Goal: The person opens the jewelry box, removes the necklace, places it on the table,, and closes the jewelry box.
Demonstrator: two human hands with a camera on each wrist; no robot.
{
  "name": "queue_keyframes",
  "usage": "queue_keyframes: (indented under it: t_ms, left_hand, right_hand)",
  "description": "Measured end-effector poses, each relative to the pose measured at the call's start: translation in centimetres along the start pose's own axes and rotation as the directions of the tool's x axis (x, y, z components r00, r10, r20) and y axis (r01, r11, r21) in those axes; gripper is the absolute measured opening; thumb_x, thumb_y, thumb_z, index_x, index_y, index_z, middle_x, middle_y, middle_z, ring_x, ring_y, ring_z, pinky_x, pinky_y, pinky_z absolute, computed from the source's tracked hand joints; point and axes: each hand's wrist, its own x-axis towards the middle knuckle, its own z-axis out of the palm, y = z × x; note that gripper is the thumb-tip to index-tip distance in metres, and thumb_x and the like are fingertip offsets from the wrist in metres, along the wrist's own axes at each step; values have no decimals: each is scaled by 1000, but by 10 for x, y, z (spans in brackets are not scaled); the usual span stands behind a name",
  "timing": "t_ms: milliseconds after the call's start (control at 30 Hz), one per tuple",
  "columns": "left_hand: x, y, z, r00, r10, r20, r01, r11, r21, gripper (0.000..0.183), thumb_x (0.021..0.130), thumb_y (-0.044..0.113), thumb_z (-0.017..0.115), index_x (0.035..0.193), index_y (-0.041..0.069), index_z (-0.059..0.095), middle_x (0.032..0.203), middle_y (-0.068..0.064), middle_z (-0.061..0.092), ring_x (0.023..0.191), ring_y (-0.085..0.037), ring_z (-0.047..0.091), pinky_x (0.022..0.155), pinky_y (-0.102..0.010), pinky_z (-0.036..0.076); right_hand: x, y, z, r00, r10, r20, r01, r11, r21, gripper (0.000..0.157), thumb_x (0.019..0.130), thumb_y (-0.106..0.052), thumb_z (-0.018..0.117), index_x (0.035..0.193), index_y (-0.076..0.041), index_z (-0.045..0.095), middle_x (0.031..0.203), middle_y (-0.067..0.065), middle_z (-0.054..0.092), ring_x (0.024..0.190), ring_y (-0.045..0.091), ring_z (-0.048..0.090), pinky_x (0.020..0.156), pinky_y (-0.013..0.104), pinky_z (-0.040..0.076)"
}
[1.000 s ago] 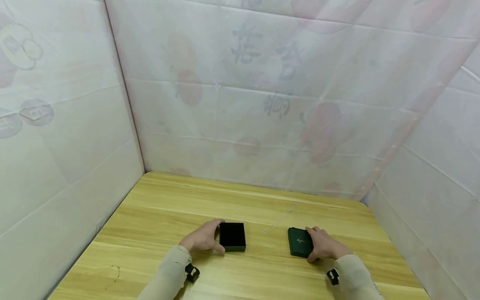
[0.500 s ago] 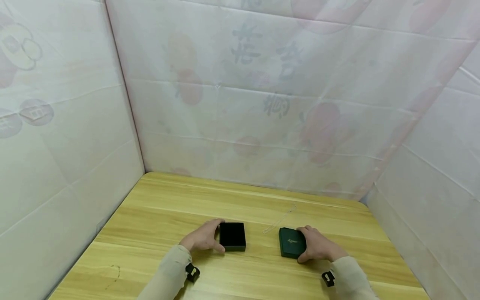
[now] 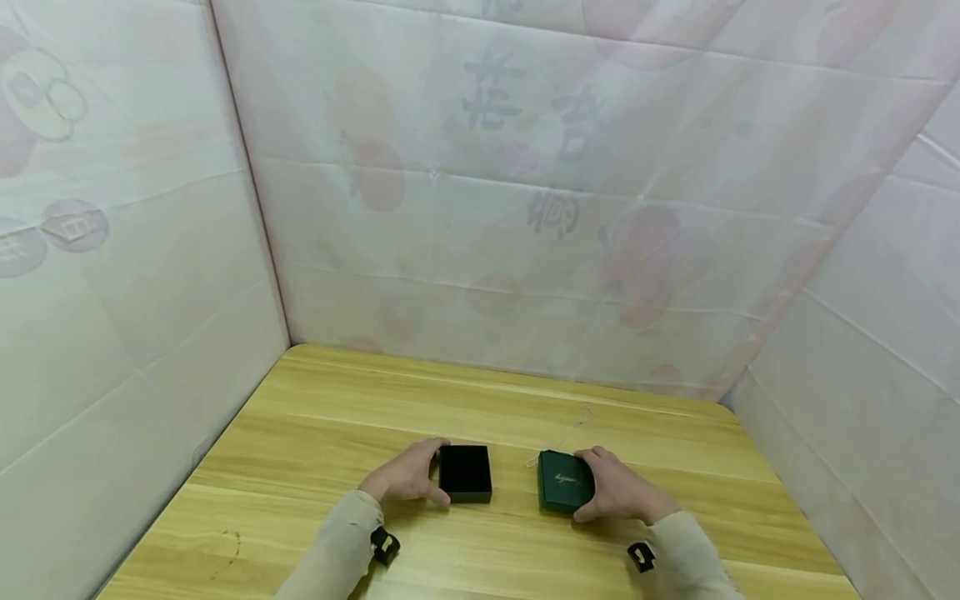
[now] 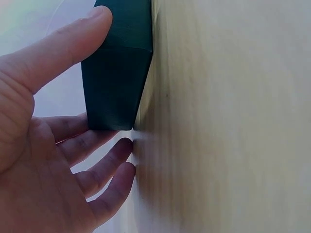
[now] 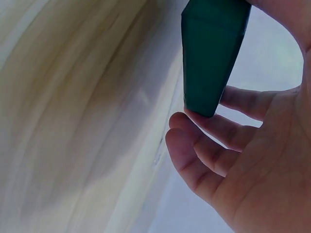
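In the head view, a small square box base [image 3: 465, 472] with a black inside lies on the table, its hollow side up. My left hand [image 3: 408, 473] grips it by its left side, thumb at the near edge and fingers at the far one. To the right, my right hand [image 3: 618, 487] holds a dark green box lid [image 3: 564, 482] with gold script on top. The right wrist view shows this lid [image 5: 211, 58] pinched above the tabletop. A thin chain necklace [image 3: 573, 429] lies behind the lid, partly hidden by it.
The wooden table [image 3: 337, 400] carries all of this. Pale printed cloth walls [image 3: 465, 250] enclose it at the back and both sides. A dark mark [image 3: 234, 543] shows on the table's left part. Both wrists wear black straps [image 3: 385, 546].
My right hand has moved left with the lid, closer to the box base, and the lid now covers part of the necklace's near end. My left hand and the base have stayed put.
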Motion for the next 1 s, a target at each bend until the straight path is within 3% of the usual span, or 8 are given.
queue_keyframes:
  t_ms: [1000]
  left_hand:
    - [-2,0,-1,1000,7,4,-8,999,32,91,67,33,76,138,7,26,137,-11,29,123,-33,25,94,-48,28]
  right_hand:
    - [26,-44,2,995,-89,55,88,996,7,93,59,-51,74,130,-3,38,111,4,42,87,16,44,70,36,42]
